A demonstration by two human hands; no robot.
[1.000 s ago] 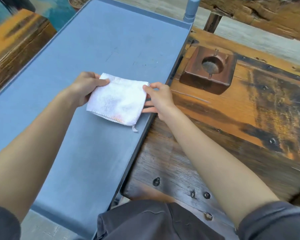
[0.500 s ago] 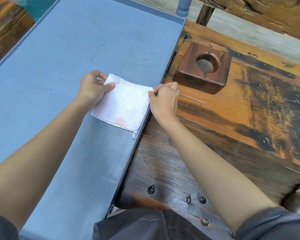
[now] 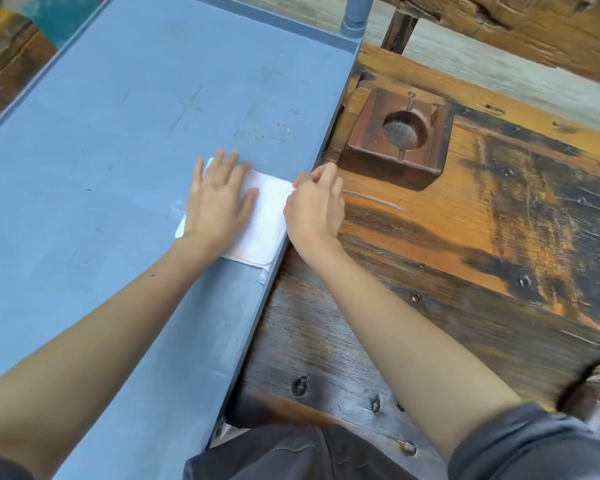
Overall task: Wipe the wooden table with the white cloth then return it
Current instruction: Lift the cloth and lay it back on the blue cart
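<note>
Blue-painted bench top (image 3: 125,140) with raised rim filling the 9 to 12 o'clock area, its round blue post (image 3: 355,15) at 12 o'clock, pale plank floor (image 3: 499,64) at 1 o'clock, rough weathered timber beam (image 3: 534,26) beyond it, even soft daylight

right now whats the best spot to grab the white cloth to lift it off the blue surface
Take the white cloth by its far right corner, coming from the right. It lies folded flat along the raised edge of the blue surface; the left hand covers its left half, and the right hand is already pinching at that corner.
</note>
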